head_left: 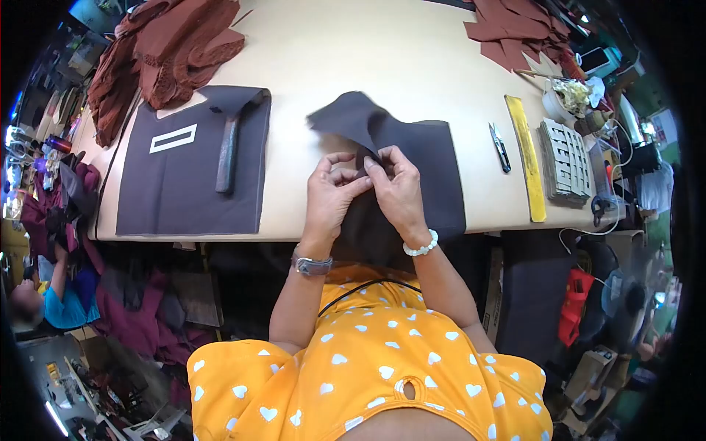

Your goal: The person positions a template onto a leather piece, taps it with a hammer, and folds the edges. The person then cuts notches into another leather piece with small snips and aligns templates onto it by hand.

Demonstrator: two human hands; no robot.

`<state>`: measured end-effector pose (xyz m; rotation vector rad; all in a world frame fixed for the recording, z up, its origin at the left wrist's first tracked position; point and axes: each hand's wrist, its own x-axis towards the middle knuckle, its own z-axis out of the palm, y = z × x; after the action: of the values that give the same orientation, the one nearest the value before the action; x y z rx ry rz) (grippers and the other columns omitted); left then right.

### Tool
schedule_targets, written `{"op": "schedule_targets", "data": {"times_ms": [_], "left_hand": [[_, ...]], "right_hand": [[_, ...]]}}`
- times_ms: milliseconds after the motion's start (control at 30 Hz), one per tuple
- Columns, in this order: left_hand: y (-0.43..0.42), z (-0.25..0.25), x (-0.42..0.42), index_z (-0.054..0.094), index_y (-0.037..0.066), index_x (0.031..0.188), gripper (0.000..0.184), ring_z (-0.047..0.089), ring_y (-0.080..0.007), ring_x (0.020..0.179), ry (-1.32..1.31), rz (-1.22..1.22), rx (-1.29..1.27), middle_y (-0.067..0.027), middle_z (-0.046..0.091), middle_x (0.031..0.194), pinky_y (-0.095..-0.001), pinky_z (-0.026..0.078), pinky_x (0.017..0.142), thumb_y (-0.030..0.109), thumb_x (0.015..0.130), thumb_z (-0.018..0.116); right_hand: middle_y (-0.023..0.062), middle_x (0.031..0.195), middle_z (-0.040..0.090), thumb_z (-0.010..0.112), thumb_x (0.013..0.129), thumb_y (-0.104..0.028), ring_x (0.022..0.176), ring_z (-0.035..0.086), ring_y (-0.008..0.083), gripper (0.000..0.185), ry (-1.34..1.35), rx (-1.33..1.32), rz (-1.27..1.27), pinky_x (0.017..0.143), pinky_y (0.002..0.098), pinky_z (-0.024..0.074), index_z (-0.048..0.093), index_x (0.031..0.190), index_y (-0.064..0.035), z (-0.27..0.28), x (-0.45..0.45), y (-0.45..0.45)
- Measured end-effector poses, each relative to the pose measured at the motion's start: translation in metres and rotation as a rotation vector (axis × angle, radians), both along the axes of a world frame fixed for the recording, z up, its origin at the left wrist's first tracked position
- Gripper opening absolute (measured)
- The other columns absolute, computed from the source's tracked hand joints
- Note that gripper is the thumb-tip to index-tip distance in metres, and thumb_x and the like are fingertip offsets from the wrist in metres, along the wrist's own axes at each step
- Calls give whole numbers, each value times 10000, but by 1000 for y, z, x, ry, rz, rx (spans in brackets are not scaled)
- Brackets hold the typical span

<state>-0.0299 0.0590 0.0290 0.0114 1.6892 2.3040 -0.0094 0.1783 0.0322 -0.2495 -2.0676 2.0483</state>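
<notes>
A dark grey fabric piece point(434, 173) lies partly on the table, with its upper left part lifted and folded over. My right hand point(397, 192) pinches the fold between thumb and fingers. Close beside it, my left hand point(331, 198) is closed on the same fabric, its fingertips meeting the right hand's at the edge. What lies between the fingertips is too small to make out. To the left, another dark fabric piece point(176, 191) lies flat, bearing a white rectangular frame point(173, 138) and a hammer point(227, 151) with a dark handle.
Small scissors point(500, 149), a yellow ruler point(526, 162) and a stack of cut-out grey templates point(565, 163) lie on the right. Reddish-brown fabric is heaped at the back left point(176, 51) and back right point(518, 33). Another person point(66, 294) is at the far left.
</notes>
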Motion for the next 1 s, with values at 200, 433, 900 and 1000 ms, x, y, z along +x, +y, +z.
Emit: {"op": "schedule_targets", "data": {"times_ms": [200, 433, 900, 1000], "left_hand": [[-33, 16, -2, 474, -2, 1120, 382, 578, -92, 787, 74, 142, 7, -43, 602, 860, -200, 465, 722, -29, 781, 650], [-79, 2, -16, 542, -12, 1158, 307, 594, -172, 900, 603, 282, -672, -125, 608, 1013, -254, 459, 796, -47, 857, 489], [-89, 3, -10, 602, -53, 1051, 307, 559, -338, 1004, 566, 201, -1304, -201, 566, 1120, -372, 426, 885, 24, 758, 553], [-68, 9, 6, 575, -32, 1107, 358, 463, -364, 1129, 716, 259, -1558, -212, 468, 1251, -430, 380, 927, 92, 771, 581]], "right_hand": [[5, 775, 628, 612, 860, -152, 641, 601, 73, 81, -65, -532, 4, 569, 224, 513, 586, 894, -83, 15, 16, 54], [160, 987, 614, 559, 737, 12, 882, 612, 233, 418, -19, 204, -166, 758, 308, 478, 482, 1146, 46, -7, 45, 179], [207, 1018, 601, 579, 749, -5, 943, 583, 354, 477, -313, 1128, -484, 770, 408, 466, 452, 1209, -9, 3, 55, 209], [173, 1173, 532, 588, 779, -65, 1092, 505, 323, 481, -246, 1587, -561, 860, 400, 430, 442, 1236, -23, 8, 57, 200]]}}
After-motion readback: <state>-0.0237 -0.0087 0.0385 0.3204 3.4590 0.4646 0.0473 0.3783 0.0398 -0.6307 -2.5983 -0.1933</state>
